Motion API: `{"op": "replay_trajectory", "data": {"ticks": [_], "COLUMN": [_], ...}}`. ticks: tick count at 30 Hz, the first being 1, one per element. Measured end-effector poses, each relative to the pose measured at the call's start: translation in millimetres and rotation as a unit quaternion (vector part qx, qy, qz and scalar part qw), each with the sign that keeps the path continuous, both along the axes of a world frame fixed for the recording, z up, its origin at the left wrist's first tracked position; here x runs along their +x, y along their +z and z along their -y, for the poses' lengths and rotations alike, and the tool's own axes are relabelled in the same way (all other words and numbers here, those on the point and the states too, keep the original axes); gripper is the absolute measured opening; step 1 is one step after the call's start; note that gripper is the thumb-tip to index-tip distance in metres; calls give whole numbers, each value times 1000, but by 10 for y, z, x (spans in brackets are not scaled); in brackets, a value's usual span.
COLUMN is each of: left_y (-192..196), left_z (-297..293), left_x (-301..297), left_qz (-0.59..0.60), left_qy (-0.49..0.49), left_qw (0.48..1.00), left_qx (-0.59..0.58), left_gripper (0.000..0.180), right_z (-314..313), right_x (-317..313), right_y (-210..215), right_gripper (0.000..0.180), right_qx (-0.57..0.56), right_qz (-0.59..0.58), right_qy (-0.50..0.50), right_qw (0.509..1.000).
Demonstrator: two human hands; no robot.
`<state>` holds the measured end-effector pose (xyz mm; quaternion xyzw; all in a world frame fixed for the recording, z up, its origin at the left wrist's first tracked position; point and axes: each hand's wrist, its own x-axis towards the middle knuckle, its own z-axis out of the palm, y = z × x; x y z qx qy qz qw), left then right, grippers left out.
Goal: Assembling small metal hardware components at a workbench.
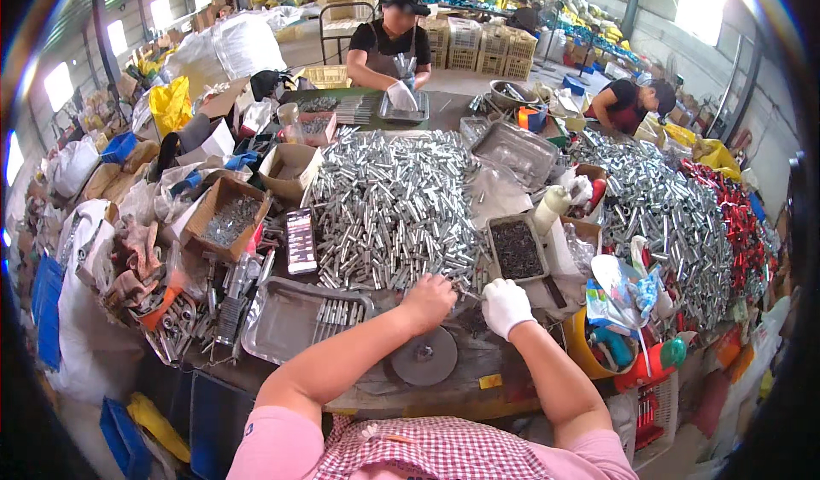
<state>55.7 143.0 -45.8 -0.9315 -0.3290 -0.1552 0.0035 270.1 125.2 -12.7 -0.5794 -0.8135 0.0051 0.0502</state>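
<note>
The table [461, 386] was wide and crowded. Its biggest load was the heap of short silver metal tubes [393, 207] in the middle, and a second heap of tubes [658, 198] lay to the right beside red parts [739, 224]. Nearer, on the left, stood a shallow metal tray [286, 322] with a few tubes laid in a row, a cardboard box of small metal bits [226, 219], and a phone [301, 241]. A small tray of dark small parts [516, 249] stood just right of the heap, and a round grey disc [424, 357] lay on the table directly below the hands.

Step in hand, as I judge: assembly of one tube at the front edge of the heap, w/ both hands meeting there. The next move probably needs a fine, steady alignment of the small piece between the hands, as the piece is thin.

Left hand [430, 301], bare, was clenched, knuckles up, approx. touching the heap edge; it seemed to grip something small, but what exactly I cannot tell. Right hand [505, 306], in a white glove, was curled also, fingers closed toward the left one; a thin metal piece [471, 293] showed between them. Both forearms came from the lower edge and converged.

A person across the table [393, 49] worked at another tray [403, 108].
</note>
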Motion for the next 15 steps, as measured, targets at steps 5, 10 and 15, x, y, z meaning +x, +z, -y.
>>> {"op": "replay_trajectory", "data": {"ticks": [5,10,15], "left_y": [345,364,269], "left_z": [498,1063,1423], "left_x": [-224,-532,-622], "left_qz": [223,288,363], "left_qy": [118,103,131], "left_qw": [948,943,904], "left_qx": [-196,-127,-183], "left_gripper": [12,14,20], "right_z": [423,827,1052], "right_x": [68,88,-87], "right_y": [446,536,78], "right_gripper": [11,10,13], "right_qx": [0,-45,-154], "right_qz": [-203,-179,-242], "right_qy": [-69,46,56], "right_qw": [977,982,956]}}
